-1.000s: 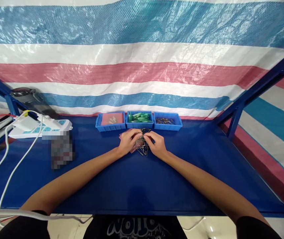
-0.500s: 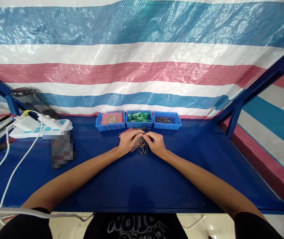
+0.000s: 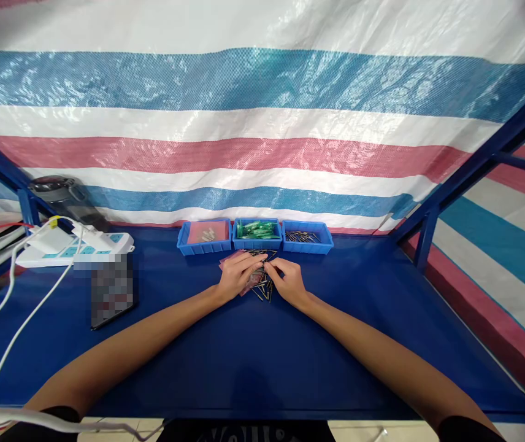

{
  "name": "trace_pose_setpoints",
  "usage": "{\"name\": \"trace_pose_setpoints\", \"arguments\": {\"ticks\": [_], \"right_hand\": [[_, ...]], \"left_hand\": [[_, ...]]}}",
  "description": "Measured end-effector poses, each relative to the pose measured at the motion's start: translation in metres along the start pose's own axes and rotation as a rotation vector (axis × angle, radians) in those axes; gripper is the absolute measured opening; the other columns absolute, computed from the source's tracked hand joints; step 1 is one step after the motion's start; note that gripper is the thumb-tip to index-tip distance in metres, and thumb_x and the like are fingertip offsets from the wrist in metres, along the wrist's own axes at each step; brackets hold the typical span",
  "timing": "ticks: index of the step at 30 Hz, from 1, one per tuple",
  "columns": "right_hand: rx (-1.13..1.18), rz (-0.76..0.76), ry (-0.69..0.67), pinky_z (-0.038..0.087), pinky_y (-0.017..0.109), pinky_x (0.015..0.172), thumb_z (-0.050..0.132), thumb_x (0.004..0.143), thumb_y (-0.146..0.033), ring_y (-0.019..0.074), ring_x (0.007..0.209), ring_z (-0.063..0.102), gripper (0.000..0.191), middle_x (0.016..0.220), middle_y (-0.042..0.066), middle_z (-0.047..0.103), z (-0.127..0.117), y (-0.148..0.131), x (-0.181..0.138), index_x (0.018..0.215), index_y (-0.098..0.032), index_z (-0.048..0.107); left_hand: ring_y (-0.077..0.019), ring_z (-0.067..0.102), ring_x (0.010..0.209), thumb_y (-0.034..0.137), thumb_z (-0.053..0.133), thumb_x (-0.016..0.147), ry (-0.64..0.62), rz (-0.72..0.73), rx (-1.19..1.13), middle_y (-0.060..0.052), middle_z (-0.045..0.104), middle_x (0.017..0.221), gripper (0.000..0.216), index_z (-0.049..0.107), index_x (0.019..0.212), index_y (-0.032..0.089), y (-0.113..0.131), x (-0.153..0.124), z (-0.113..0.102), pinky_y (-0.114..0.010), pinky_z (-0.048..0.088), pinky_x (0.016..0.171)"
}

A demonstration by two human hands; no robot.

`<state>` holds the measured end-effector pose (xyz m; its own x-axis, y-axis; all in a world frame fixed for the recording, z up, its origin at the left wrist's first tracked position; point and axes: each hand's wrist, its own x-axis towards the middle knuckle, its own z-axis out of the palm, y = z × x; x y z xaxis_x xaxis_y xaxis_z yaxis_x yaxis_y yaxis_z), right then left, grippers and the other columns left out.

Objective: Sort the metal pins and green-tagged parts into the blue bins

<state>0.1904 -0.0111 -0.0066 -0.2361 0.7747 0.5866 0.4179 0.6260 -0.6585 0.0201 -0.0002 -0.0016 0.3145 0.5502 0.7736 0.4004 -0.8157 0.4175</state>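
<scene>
My left hand (image 3: 239,276) and my right hand (image 3: 287,283) meet at the fingertips in the middle of the blue table. Both are closed in a pinch, and what sits between the fingers is too small to make out. Under and beside them lies a pile of thin dark and brass-coloured pins (image 3: 261,291), several pointing toward me. A pinkish see-through plastic bag (image 3: 249,285) shows partly beneath my left hand, which hides the rest of it.
Behind my hands stand three blue bins: the left bin (image 3: 205,248) with pale small parts on pink, the middle bin (image 3: 257,244) with green pieces, the right bin (image 3: 308,248) with dark pins. A power strip (image 3: 73,253), white cables (image 3: 37,307) and a bottle (image 3: 67,196) are left.
The camera has tilted up a little, so the whole scene sits lower in view. My hands stay together over the pins, with only slight finger movement.
</scene>
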Motion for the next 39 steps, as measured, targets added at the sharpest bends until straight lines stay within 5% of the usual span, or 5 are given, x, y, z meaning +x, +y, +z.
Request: {"name": "trace_pose_setpoints", "arguments": {"ticks": [10, 18, 24, 29, 39], "right_hand": [[0.125, -0.005, 0.045, 0.043, 0.024, 0.055, 0.045, 0.091, -0.025, 0.0114, 0.056, 0.052, 0.021, 0.076, 0.003, 0.06, -0.001, 0.001, -0.002, 0.105, -0.018, 0.059], [0.056, -0.076, -0.032, 0.044, 0.025, 0.059, 0.05, 0.089, -0.028, 0.0134, 0.061, 0.054, 0.017, 0.072, 0.003, 0.061, 0.0, 0.002, 0.001, 0.09, -0.017, 0.064], [0.074, 0.028, 0.028, 0.045, 0.024, 0.062, 0.047, 0.091, -0.031, 0.0124, 0.061, 0.056, 0.02, 0.077, 0.003, 0.064, -0.001, 0.001, 0.0, 0.089, -0.018, 0.062], [0.094, 0.058, 0.055, 0.044, 0.023, 0.058, 0.047, 0.09, -0.031, 0.0109, 0.056, 0.052, 0.019, 0.071, 0.001, 0.06, -0.001, 0.001, -0.001, 0.088, -0.018, 0.061], [0.049, 0.031, 0.033, 0.036, 0.022, 0.053, 0.053, 0.087, -0.033, 0.0086, 0.049, 0.041, 0.025, 0.054, -0.003, 0.048, 0.001, 0.002, 0.0, 0.07, -0.016, 0.06]], "left_hand": [[-0.0105, 0.065, 0.062, 0.025, 0.06, 0.085, 0.048, -0.142, -0.048, -0.001, 0.07, 0.074, 0.016, 0.061, 0.098, 0.016, -0.003, -0.004, 0.005, -0.018, 0.05, 0.06], [-0.0072, 0.059, 0.054, 0.031, 0.056, 0.087, 0.016, -0.176, -0.052, 0.003, 0.065, 0.065, 0.019, 0.059, 0.099, 0.017, -0.005, -0.005, 0.004, -0.016, 0.046, 0.055], [-0.0085, 0.06, 0.056, 0.035, 0.06, 0.084, -0.009, -0.237, -0.056, 0.001, 0.067, 0.07, 0.023, 0.062, 0.097, 0.016, -0.002, -0.003, 0.002, -0.018, 0.047, 0.057], [-0.0134, 0.064, 0.072, 0.032, 0.056, 0.087, -0.004, -0.128, -0.004, -0.004, 0.071, 0.079, 0.02, 0.068, 0.084, 0.016, -0.002, 0.0, 0.001, -0.024, 0.05, 0.072], [-0.0123, 0.065, 0.078, 0.026, 0.043, 0.093, -0.022, -0.205, -0.063, -0.005, 0.07, 0.087, 0.025, 0.065, 0.097, 0.016, 0.006, 0.0, -0.003, -0.022, 0.05, 0.074]]}}
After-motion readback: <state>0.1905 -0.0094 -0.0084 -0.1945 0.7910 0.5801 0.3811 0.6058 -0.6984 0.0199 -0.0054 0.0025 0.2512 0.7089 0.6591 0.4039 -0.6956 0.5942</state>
